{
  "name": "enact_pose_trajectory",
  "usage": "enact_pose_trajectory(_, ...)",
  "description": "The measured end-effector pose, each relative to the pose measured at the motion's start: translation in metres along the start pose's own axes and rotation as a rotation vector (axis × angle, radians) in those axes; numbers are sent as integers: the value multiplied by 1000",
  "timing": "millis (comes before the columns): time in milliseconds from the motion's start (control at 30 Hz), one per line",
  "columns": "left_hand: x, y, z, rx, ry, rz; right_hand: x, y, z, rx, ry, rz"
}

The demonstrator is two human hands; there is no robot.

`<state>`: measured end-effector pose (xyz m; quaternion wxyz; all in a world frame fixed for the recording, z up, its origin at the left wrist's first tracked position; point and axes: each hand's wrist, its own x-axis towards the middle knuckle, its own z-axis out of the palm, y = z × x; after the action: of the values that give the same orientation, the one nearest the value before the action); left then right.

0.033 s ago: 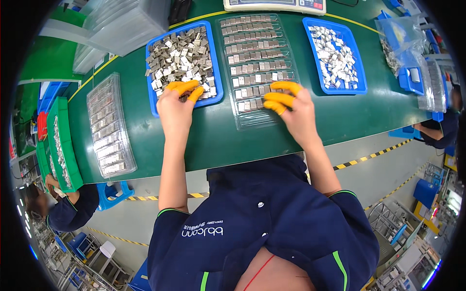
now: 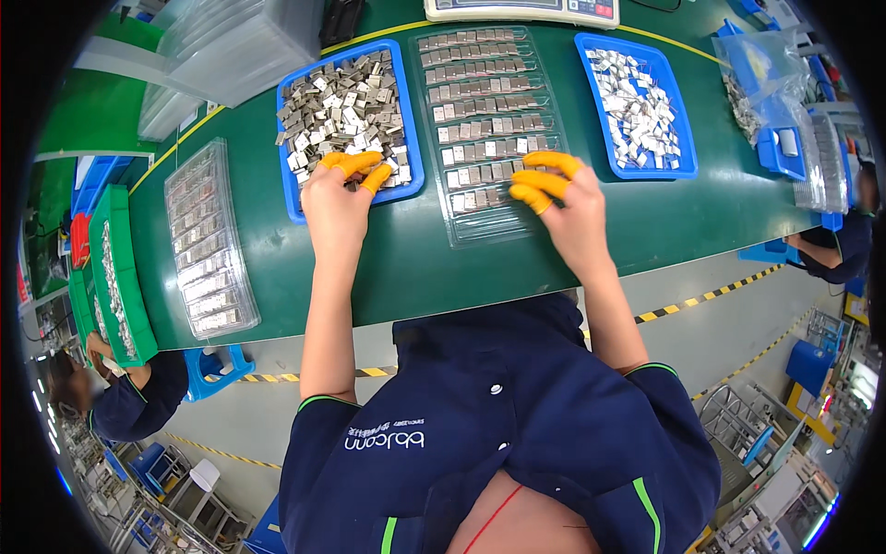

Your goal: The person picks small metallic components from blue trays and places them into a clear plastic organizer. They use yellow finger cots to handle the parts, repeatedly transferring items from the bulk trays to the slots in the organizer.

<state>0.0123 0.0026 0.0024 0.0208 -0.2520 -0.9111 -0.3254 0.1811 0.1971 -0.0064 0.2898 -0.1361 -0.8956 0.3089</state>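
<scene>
My left hand (image 2: 339, 198), in yellow finger covers, is over the near edge of a blue tray (image 2: 414, 138) heaped with small metal USB connector shells (image 2: 346, 106). Its thumb and fingers are brought together; whatever may be between the tips is hidden. Over the right side of a clear plastic blister tray (image 2: 475, 231), my right hand (image 2: 568, 198) has its covered fingers curled with thumb and middle finger close together. Any piece in them is too small to make out. Rows of metal connectors (image 2: 489, 126) fill the blister tray's slots.
A second blue tray (image 2: 688, 152) with white connectors stands to the right, a scale (image 2: 521, 9) at the back. Another filled blister tray (image 2: 208, 240) and a green bin (image 2: 129, 277) lie left. Clear trays (image 2: 231, 51) are stacked at the back left. Co-workers sit at both sides.
My right hand has shifted slightly to the right over the blister tray. The left hand has barely moved.
</scene>
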Motion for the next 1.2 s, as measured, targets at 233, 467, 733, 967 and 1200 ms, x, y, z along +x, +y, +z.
enact_pose_trajectory(233,7,2,7,172,-61,106,-1,40,-40,21,192,203)
enact_pose_trajectory(467,8,3,4,251,-116,226,16,80,-70,-244,189,388)
enact_pose_trajectory(733,14,3,-6,185,-187,272,38,92,-65,-555,-52,371)
enact_pose_trajectory(967,19,-6,-5,126,-128,129,29,94,-67,-309,147,460)
enact_pose_trajectory(1200,15,-15,-7,-170,-101,-132,27,88,-75,457,331,654)
